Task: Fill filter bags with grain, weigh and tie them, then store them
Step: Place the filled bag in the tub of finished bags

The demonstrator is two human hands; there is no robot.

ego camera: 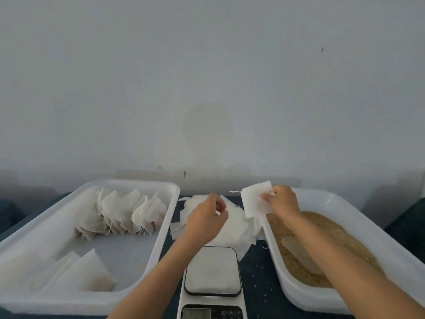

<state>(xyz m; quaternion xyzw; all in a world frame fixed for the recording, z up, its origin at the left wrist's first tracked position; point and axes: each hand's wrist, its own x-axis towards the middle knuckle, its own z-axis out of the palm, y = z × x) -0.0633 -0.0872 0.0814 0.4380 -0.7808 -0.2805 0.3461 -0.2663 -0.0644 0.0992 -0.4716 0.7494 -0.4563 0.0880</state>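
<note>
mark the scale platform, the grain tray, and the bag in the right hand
square grey scale platform [212,270], head view, centre of the plate
white plastic grain tray [340,201], head view, bare far wall
white paper filter bag [254,199], head view, middle of the sheet

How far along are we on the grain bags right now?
Done: a row of filled, tied bags stands in the left tray. In hand: the right hand pinches one empty filter bag; the left hand hovers over the pile of empty bags. Left: filling from the grain tray; the scale is bare.
</note>
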